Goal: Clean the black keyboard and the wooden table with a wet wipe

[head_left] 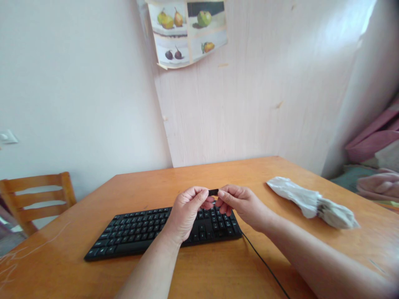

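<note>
A small black bar-shaped piece [213, 192] is pinched between both hands; its kind is too small to make out. My left hand [190, 209] grips its left end with thumb and forefinger. On the right end, the thumb and fingers of my right hand [241, 204] close in the same way. Both hands hang above a black keyboard [134, 232], hiding part of its keys. The keyboard lies slightly askew on the wooden table [199, 274].
A black cable [264, 263] runs from the keyboard's right side toward me. Crumpled white and grey cloth [311, 203] lies at the right. Thin white threads [40, 247] trail along the table's left edge. Behind stand a wooden chair [40, 182] and a wall with a fruit picture [190, 33].
</note>
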`<state>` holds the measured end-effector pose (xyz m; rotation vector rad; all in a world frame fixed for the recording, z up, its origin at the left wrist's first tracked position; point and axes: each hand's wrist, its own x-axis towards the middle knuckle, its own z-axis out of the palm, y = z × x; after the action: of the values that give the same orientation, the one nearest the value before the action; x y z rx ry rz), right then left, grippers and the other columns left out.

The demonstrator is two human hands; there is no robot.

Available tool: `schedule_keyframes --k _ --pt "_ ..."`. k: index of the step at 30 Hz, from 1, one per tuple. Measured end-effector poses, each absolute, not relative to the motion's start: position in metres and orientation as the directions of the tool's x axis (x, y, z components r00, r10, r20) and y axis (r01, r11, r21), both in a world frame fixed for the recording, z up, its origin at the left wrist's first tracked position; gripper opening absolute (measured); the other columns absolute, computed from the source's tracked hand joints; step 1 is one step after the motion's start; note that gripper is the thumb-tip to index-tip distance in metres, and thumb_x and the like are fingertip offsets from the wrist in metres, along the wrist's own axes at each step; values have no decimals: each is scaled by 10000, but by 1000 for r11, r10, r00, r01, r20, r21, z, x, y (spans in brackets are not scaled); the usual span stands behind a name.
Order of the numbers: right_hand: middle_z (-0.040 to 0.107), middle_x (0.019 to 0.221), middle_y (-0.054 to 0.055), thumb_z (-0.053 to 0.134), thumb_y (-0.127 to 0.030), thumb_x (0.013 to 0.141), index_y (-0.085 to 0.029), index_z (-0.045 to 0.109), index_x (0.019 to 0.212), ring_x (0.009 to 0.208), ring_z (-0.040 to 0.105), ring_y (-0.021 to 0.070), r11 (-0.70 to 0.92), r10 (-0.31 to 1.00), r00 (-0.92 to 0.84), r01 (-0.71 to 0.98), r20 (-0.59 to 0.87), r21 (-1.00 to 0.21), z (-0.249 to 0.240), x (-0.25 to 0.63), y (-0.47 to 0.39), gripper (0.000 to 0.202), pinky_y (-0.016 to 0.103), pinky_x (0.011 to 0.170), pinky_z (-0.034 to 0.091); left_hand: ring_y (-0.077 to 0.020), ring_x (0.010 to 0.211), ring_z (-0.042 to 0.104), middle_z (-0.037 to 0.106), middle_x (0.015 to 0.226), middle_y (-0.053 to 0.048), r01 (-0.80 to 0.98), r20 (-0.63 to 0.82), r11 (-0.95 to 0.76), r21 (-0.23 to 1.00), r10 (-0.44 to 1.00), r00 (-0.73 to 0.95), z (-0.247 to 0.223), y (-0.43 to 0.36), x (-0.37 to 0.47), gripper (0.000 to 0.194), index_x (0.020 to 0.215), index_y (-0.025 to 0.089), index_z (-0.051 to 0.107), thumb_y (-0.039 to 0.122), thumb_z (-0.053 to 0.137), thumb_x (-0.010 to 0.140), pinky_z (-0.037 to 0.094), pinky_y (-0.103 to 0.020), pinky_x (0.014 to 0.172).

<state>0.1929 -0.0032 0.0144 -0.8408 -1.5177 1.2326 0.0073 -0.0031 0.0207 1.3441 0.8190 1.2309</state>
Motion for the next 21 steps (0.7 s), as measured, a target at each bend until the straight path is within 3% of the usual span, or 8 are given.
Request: schedule_keyframes --k 13,17,21 --pt "698 734 39 628 -548 857 -166 627 799 563 616 115 160 919 -339 -142 200 -977 17 192 -5 386 238 503 445 -122 663 609 711 771 -52 -143 208 -181 973 956 207 17 -1 6 282 838 152 654 433 672 858 482 -250 678" --pt "680 700 37 592 -597 872 -158 618 776 555 600 109 193 929 -305 -83 209 -978 17 192 -5 450 239 507 452 -137 713 618 712 803 -49 -41 272 -270 962 940 208 17 -2 8 276 848 161 668 434 648 878 484 -260 713" --pt "665 687 12 687 -608 798 -164 619 812 542 575 94 222 937 -274 -5 215 -975 14 192 -3 450 216 484 434 -163 776 622 703 820 -50 87 352 -390 917 891 286 18 -5 10 263 882 165 712 417 635 887 483 -273 751"
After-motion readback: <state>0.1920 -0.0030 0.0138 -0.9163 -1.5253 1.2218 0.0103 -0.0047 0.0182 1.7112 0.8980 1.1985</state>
